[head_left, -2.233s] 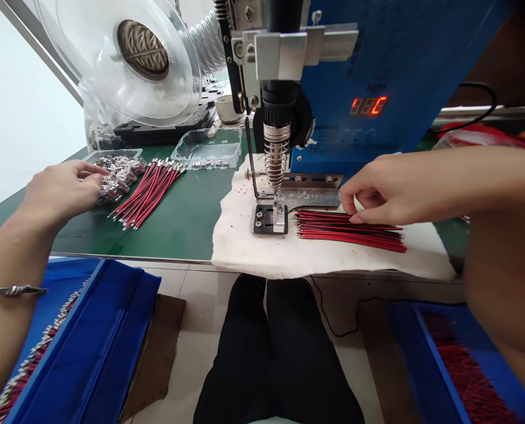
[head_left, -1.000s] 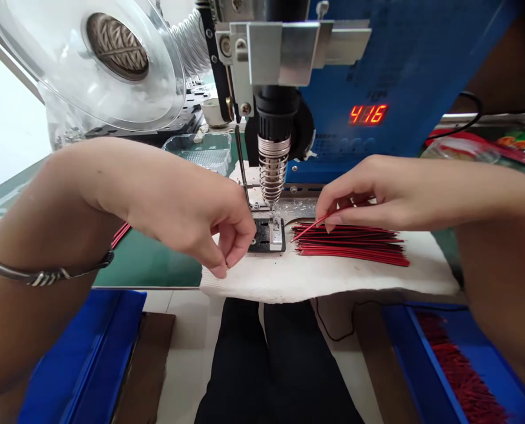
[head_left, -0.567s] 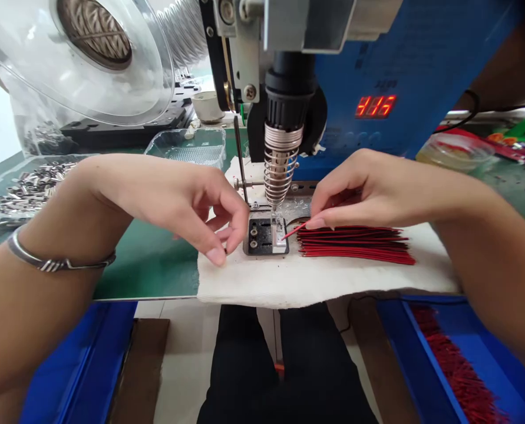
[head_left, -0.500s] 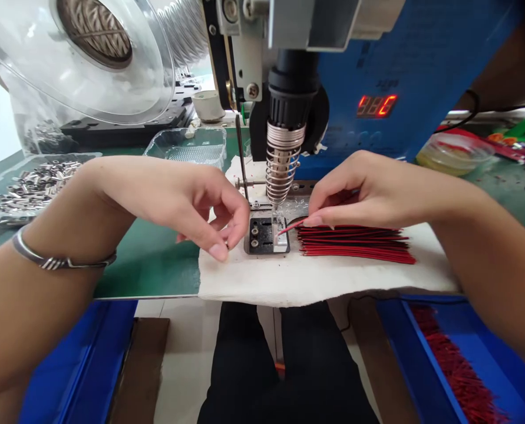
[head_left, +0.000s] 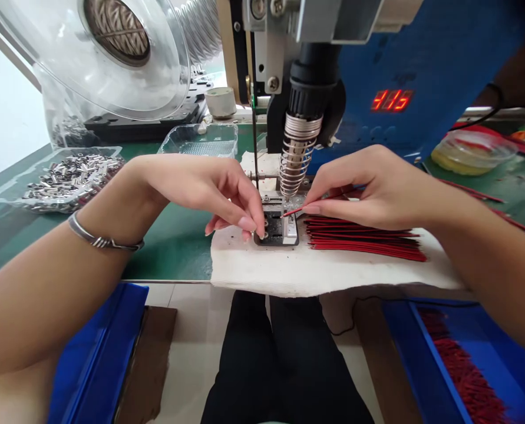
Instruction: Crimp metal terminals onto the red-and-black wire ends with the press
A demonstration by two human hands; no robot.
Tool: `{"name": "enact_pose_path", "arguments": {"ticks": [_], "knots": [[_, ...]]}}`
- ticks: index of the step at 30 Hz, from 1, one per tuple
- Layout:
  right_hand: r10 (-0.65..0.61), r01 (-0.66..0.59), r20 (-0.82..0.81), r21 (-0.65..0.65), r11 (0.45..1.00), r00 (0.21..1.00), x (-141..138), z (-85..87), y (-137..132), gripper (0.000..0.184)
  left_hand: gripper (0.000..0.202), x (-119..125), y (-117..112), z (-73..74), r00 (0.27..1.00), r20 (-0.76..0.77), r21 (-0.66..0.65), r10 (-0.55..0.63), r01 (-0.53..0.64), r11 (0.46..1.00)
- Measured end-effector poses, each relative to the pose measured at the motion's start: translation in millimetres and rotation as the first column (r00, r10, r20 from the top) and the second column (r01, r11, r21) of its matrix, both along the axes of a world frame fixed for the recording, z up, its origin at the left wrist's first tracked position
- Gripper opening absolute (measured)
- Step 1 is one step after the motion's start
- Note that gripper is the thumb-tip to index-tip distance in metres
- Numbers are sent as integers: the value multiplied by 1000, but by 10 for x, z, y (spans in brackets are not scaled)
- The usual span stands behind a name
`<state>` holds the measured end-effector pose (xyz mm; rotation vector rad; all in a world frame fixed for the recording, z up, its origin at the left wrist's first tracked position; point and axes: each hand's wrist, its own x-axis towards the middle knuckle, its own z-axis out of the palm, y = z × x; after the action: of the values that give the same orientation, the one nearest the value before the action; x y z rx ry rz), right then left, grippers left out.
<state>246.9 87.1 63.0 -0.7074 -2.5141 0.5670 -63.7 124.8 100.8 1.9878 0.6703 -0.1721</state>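
Observation:
My right hand (head_left: pixel 359 191) pinches a thin red wire (head_left: pixel 292 212) between thumb and forefinger. The wire's bare end points left, over the pale block on a small black fixture (head_left: pixel 274 235) and just under the soldering iron's coil-wrapped tip (head_left: pixel 294 168). At the fixture's left edge is my left hand (head_left: pixel 227 197), its thumb and forefinger closed together. Whatever sits between those fingertips is too small to name. Beneath my right hand, a bundle of red and black wires (head_left: pixel 368 241) lies on a white cloth (head_left: pixel 262 274).
A clear tray of small metal tubes (head_left: pixel 74 176) stands on the left, with another clear tray (head_left: pixel 200 141) behind my left hand. The blue machine (head_left: pixel 377 65) with a red display rises at the back. A blue bin (head_left: pixel 403 353) with red wires is below right.
My left hand has come closer to the fixture and the wire's end. The wire's tip has shifted toward the iron. The display reading differs, and the whole view has shifted slightly.

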Motion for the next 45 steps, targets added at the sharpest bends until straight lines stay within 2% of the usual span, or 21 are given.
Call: {"name": "enact_pose_path", "arguments": {"ticks": [4,7,11,14,20,24,28,31,45], "knots": [[46,-38,-66,108,993,997,-69,-111,4,29,23,-20,96,-95,999,47,-37,7,-5,999],[72,-63,-54,145,987,996,-86,-167,8,28,16,-20,122,-126,997,70,-56,22,-19,998],[43,-39,-16,170,985,999,-69,-167,4,21,24,29,46,-93,998,24,-45,62,-60,997],[22,-25,18,176,984,1000,-54,-156,3,24,33,56,-20,-45,997,-5,-59,74,-74,996],[71,-67,-8,237,969,997,-49,-159,-9,23,34,64,40,-115,998,67,-111,9,-1,994],[48,-49,13,223,974,999,-54,-152,-35,24,32,87,48,-153,998,59,-136,4,4,991],[35,-40,24,212,976,999,-48,-159,-42,24,25,90,6,-103,1000,30,-170,9,-4,985],[39,-44,24,219,975,999,-42,-171,-32,23,20,83,1,-88,1000,13,-137,10,-8,991],[90,-89,5,215,973,996,-60,-176,-19,23,28,98,3,-122,1000,13,-110,-28,29,993]]}}
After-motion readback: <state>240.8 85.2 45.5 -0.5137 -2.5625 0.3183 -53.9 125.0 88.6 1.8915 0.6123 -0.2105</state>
